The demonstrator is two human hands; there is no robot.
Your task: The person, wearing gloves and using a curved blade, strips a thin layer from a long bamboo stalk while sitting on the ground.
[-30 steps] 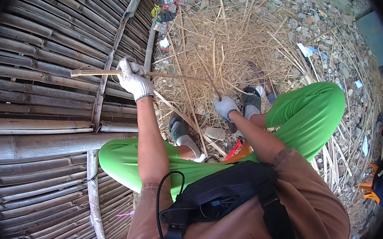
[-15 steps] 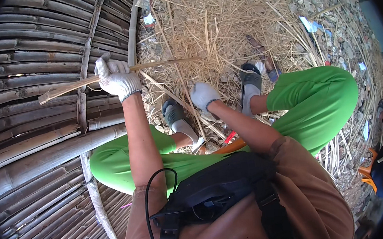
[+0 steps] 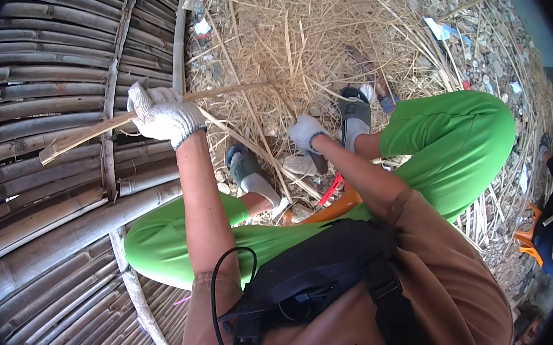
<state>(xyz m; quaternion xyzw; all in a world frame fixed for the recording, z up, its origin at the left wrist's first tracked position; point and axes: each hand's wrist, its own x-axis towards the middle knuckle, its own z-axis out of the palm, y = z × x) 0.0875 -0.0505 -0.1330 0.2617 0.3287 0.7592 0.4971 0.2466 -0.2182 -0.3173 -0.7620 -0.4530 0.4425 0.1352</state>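
Head view: the left hand (image 3: 163,115) is closed around a long bamboo strip (image 3: 86,134) lying sideways over the bamboo poles (image 3: 41,215). The right hand (image 3: 306,133) reaches low by the straw (image 3: 316,29); its grip is unclear.

bamboo panel (image 3: 41,215), straw-littered ground (image 3: 316,29), daylight

Knit cloth gloves (image 3: 163,117), dry matt bamboo strip (image 3: 86,135) (rough)

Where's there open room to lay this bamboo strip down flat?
The bamboo panel left of the left hand is bare across its upper and lower poles. Between the feet, under the right hand, it is crowded with tangled dry straw and rubble.
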